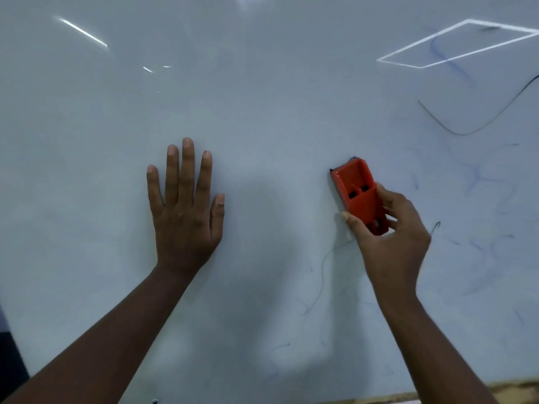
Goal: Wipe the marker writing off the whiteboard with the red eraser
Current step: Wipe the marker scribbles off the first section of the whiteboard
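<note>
The whiteboard [262, 97] fills nearly the whole view. My right hand [390, 237] grips the lower end of the red eraser [354, 186], which lies against the board right of centre, its upper end pointing up and left. My left hand [185, 208] rests flat on the board left of centre, fingers straight and spread. A dark curved marker line [463, 132] runs across the upper right. Faint blue smears [478, 176] spread over the right side, and a thin line [323, 269] trails down below the eraser.
Ceiling lights reflect on the board as a bright rectangle [458, 45] at the upper right and a streak [83, 32] at the upper left. A wooden edge [513, 387] shows along the bottom right. A dark area [11, 357] borders the lower left.
</note>
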### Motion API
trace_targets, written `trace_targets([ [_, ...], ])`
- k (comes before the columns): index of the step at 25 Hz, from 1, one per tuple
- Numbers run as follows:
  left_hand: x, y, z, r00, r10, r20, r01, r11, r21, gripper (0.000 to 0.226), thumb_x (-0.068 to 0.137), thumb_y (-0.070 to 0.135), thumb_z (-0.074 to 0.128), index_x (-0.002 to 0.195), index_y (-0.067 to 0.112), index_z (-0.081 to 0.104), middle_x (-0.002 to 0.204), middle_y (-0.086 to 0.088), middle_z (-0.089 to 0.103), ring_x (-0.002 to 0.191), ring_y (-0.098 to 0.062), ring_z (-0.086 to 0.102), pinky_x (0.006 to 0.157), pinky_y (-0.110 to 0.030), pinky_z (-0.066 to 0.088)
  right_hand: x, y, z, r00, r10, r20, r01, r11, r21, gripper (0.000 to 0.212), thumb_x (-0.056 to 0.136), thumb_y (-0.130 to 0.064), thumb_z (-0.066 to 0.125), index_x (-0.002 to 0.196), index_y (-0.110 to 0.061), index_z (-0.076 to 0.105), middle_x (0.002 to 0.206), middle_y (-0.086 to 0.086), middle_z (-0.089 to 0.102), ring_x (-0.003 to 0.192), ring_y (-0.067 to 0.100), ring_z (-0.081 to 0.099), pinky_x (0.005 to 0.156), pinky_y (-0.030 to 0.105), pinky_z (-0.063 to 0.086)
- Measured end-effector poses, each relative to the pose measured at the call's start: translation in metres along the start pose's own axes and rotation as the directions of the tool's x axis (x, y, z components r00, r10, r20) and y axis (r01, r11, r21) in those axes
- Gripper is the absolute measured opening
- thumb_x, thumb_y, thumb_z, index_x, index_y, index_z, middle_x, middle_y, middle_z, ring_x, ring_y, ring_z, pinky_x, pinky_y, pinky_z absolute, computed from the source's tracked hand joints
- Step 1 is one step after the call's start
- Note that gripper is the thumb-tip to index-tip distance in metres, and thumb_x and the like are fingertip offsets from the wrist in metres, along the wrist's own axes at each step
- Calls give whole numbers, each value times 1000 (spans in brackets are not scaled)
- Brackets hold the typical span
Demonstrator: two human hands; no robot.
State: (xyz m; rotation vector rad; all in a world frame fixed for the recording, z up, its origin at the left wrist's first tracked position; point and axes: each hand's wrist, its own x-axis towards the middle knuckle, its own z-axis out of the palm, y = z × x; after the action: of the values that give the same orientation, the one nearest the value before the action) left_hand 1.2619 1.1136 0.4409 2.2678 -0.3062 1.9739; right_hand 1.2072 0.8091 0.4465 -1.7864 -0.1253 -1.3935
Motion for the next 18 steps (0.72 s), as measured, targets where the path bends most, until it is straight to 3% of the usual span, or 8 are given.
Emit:
trace_targets([
  [4, -11, 9, 3, 998, -56, 1, 56, 998, -8, 61, 114, 28, 39, 168, 8, 22, 175, -17, 11, 163, -38, 12, 131, -61, 7, -44, -7, 27, 976, -188, 107, 204, 966, -157, 67, 69, -22, 95, 130, -15, 69, 113, 3, 69, 101, 29, 63, 90, 40, 51],
  [10, -40, 15, 9, 998, -56, 39, 55, 998, 7, 64, 113, 32, 39, 169, 7, 19, 175, -20, 11, 163, -40, 11, 131, -62, 5, -109, 9, 34, 870, -338, 359, 427, 879, -209, 71, 66, -23, 97, 131, -24, 69, 121, -6, 69, 108, 19, 62, 87, 37, 53],
  [12, -42, 14, 9, 998, -48, 38, 47, 999, 8, 65, 113, 33, 40, 169, 7, 19, 175, -20, 11, 163, -38, 9, 131, -62, 5, -97, 11, 25, 936, -228, 267, 282, 941, -185, 67, 63, -21, 98, 125, -24, 72, 119, -6, 66, 110, 19, 60, 92, 35, 52],
  [14, -45, 15, 10, 999, -43, 33, 43, 999, 1, 64, 113, 33, 41, 169, 8, 20, 175, -19, 10, 164, -36, 7, 131, -61, 4, -81, 18, 14, 996, -4, 89, 12, 996, -85, 63, 65, -21, 98, 122, -23, 72, 116, -5, 58, 109, 20, 59, 94, 35, 53],
  [16, -50, 16, 11, 998, -49, 35, 49, 999, -8, 65, 113, 33, 42, 169, 9, 20, 174, -18, 10, 164, -34, 6, 131, -61, 5, -81, 28, 5, 988, 155, 6, -155, 988, -13, 61, 69, -28, 96, 124, -24, 70, 113, -7, 54, 105, 14, 61, 92, 38, 57],
  [18, -57, 16, 12, 998, -48, 45, 49, 999, -5, 65, 112, 32, 44, 169, 9, 20, 174, -17, 10, 164, -37, 10, 131, -61, 5, -97, 35, -1, 979, 206, -6, -206, 977, -51, 61, 70, -35, 94, 125, -23, 68, 109, -7, 53, 100, 8, 61, 88, 39, 59],
])
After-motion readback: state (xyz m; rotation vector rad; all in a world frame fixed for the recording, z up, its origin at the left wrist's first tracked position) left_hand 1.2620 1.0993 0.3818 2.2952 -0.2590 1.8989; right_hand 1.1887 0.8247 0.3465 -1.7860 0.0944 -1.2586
